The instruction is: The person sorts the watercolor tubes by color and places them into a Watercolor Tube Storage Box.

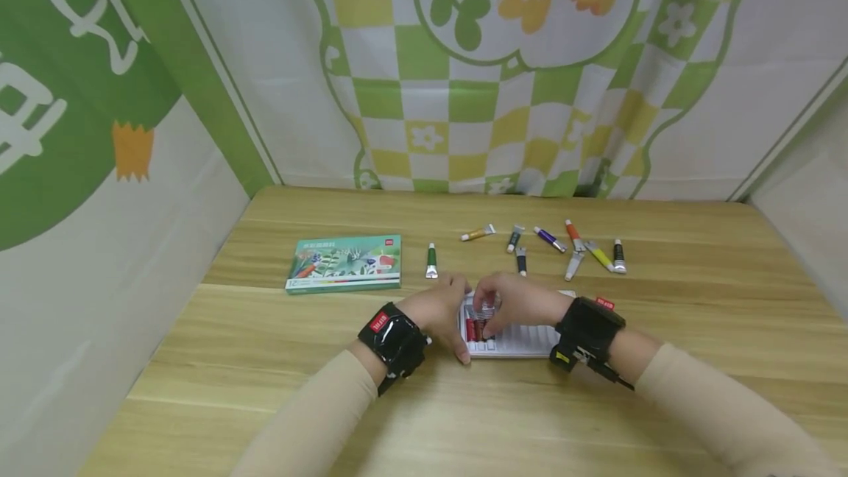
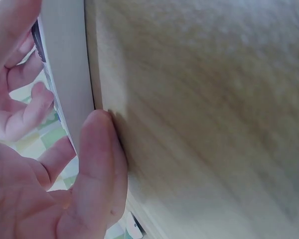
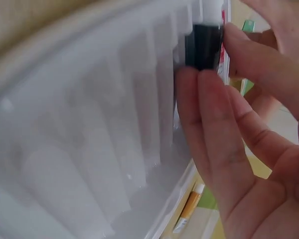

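A white slotted plastic tray [image 1: 526, 342] lies on the table in the head view. My left hand [image 1: 439, 309] grips its left end, with the thumb against the tray's side [image 2: 65, 59] in the left wrist view. Inside the tray's left slots lie a red paint tube [image 1: 471, 330] and other tubes partly hidden by fingers. My right hand [image 1: 520, 302] reaches over them. In the right wrist view, its thumb and fingertips pinch a dark paint tube [image 3: 208, 46] seated in or just at a slot. The slots farther right hold no tubes.
A green paint box [image 1: 344, 263] lies to the left. Beyond the tray are a green tube [image 1: 432, 262], a golden tube [image 1: 478, 232], a purple tube [image 1: 550, 239], a yellow tube [image 1: 599, 256], a black tube [image 1: 619, 256] and several others. A patterned curtain [image 1: 424, 109] hangs behind the table.
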Available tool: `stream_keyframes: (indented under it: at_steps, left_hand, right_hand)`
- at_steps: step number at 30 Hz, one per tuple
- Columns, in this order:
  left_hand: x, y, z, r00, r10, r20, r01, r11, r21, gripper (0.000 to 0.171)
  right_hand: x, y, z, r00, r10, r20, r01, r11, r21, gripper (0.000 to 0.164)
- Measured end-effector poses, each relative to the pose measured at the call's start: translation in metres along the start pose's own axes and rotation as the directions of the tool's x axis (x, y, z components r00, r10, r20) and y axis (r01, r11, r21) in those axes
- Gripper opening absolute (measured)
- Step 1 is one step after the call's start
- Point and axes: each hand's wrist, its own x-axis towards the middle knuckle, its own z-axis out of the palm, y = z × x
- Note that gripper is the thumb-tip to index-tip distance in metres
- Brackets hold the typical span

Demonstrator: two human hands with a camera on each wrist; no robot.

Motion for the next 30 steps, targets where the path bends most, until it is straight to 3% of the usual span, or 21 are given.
stream_keyframes:
  at_steps: [14,20,26,30]
  left_hand:
    - [0.0,0.0,-0.001,1.0,0.005,-0.002,-0.005,1.0,-0.014,0.105]
    - [0.002,0.002,0.0,1.0,0.021,-0.008,-0.021,1.0,-0.018,0.106]
    - [0.0,0.002,-0.002,1.0,0.012,-0.009,-0.012,1.0,0.003,0.107]
    - [0.001,0.001,-0.001,1.0,0.012,-0.004,-0.012,1.0,-0.012,0.105]
  right_hand:
    - [-0.014,0.001,-0.001,0.999,-0.008,-0.039,0.008,1.0,0.003,0.014]
    - [-0.013,-0.007,0.0,0.998,-0.003,-0.061,-0.005,0.991,-0.136,0.011]
    - [-0.015,-0.019,0.01,0.994,-0.074,-0.081,0.043,0.939,-0.342,0.009]
    - [-0.017,-0.02,0.013,0.995,-0.063,-0.082,0.033,0.944,-0.327,0.009]
